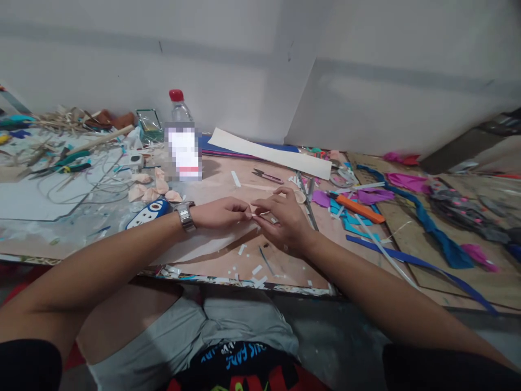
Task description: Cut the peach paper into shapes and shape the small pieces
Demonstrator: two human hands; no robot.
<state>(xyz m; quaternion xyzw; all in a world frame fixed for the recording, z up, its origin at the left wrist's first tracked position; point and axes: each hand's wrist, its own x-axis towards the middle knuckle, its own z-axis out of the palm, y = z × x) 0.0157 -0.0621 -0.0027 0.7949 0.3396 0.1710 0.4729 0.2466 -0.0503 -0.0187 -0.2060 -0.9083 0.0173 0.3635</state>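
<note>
Dark printed shirt (pixel 244 369) and grey shorts (pixel 163 342) occupy the bottom of the frame, nearest the camera. At centre, the left hand (pixel 222 213) and right hand (pixel 287 220) meet, thumbs and fingers nearly closed, pinching a small pale piece (pixel 253 215); its exact shape cannot be told. Petal-like pieces (pixel 151 187) lie left of centre, scissors (pixel 267 176) above the hands, and an orange-handled cutter (pixel 360 209) at right, all on the cluttered table (pixel 220 266).

one bottle (pixel 182 113), probably one cutter (pixel 360 209)
</note>
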